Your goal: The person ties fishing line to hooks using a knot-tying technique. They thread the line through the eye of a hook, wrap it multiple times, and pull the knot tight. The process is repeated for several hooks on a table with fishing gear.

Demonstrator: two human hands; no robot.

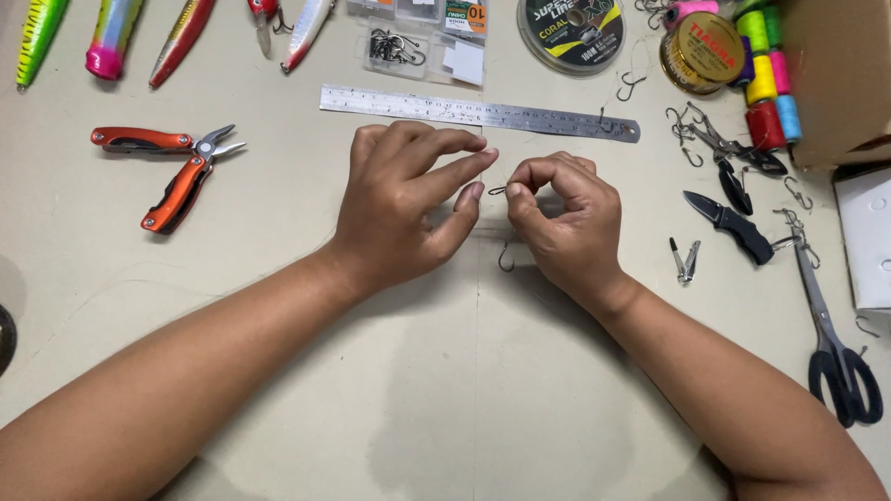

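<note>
A small dark fishing hook (506, 256) hangs just below the right hand (563, 223), its curved bend showing in the gap between the two wrists. The right hand's thumb and forefinger are pinched together on the hook's upper end, where a tiny dark loop (497, 191) sticks out toward the left hand (401, 206). The left hand sits just beside it, fingers stretched toward that loop, the forefinger and thumb tips close to it but slightly parted; whether they grip a line is too fine to tell.

Just beyond both hands lies a flat steel ruler (478, 112), thin and matte grey. Out to the left of the left hand rests a folding multi-tool (172, 167) with orange handles and bare metal pliers jaws, spread open. To the right of the right hand are a small nail clipper (685, 261), a black folding knife (730, 223) and long scissors (832, 334) with black loops. Farther beyond the right hand stand spools of coloured thread (766, 65), a round gold tin (702, 51), a disc-shaped line spool (571, 32) and loose metal hooks (687, 130). Glossy painted lures (111, 37) lie far beyond the left hand, cut off by the top edge. The table (445, 399) is a pale, smooth surface.
</note>
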